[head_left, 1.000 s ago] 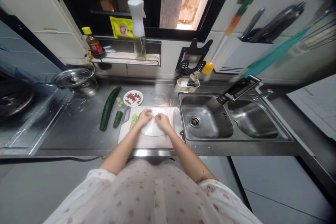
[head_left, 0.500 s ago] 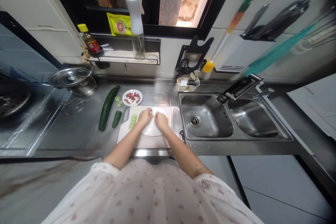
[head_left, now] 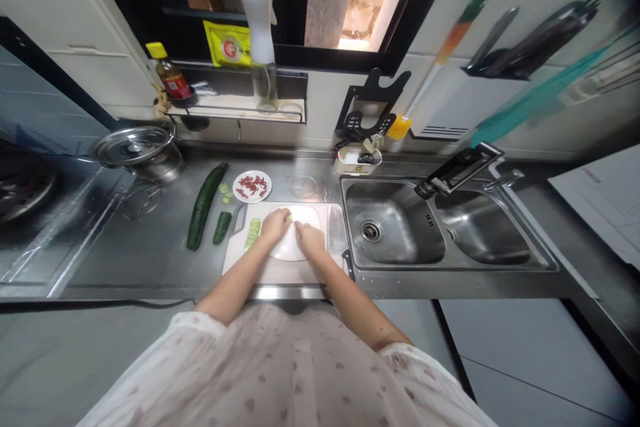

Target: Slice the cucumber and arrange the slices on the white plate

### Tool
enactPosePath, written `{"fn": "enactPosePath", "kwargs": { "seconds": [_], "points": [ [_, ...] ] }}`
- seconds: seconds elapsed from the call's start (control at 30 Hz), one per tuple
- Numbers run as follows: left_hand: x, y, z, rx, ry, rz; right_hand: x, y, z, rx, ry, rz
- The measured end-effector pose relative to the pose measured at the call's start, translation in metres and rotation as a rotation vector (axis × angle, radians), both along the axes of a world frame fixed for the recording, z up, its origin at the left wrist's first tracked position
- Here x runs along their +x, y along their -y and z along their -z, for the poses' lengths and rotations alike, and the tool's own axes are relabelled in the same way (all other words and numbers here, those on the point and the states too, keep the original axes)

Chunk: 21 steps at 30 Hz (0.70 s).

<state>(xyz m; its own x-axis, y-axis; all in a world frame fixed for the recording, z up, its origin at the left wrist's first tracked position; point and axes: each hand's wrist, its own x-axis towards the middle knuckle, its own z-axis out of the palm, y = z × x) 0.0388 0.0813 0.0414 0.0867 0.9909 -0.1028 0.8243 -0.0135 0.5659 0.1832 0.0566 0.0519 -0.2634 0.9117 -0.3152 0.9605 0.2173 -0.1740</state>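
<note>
A white plate [head_left: 290, 252] lies on a white cutting board [head_left: 280, 269] on the steel counter. My left hand [head_left: 275, 225] is over the plate's far left rim, its fingers pinched on a cucumber slice [head_left: 289, 217]. My right hand [head_left: 309, 237] hovers over the plate's right half with fingers curled together; what they hold is hidden. A row of cucumber slices [head_left: 253, 231] lies on the board left of the plate. A whole cucumber [head_left: 205, 203] and a cut cucumber piece [head_left: 222, 227] lie on the counter further left.
A small plate of red pieces [head_left: 253, 185] sits behind the board, beside a few loose slices [head_left: 225, 192]. A double sink [head_left: 425, 230] with a tap [head_left: 457, 169] is on the right. A lidded pot [head_left: 140, 152] stands at the left, a shelf with bottles [head_left: 235, 103] behind.
Both hands stay over the plate. My right hand has drawn slightly back toward me and away from the left hand. The camera shifted a little.
</note>
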Motion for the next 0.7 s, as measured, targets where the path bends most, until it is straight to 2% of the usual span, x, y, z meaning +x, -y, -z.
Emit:
{"fn": "enactPosePath", "kwargs": {
  "seconds": [0.27,0.47,0.7],
  "points": [
    [0.003,-0.0036,-0.0049,0.009,-0.033,0.022,-0.0046,-0.004,-0.0016,-0.004,0.019,-0.009],
    [0.001,-0.0022,-0.0036,0.052,0.002,0.01,-0.0029,-0.0037,0.0009,0.016,-0.009,0.009],
    [0.0005,-0.0017,-0.0046,0.067,-0.046,0.025,-0.0034,-0.0052,0.0024,0.003,0.012,-0.022]
  ]
}}
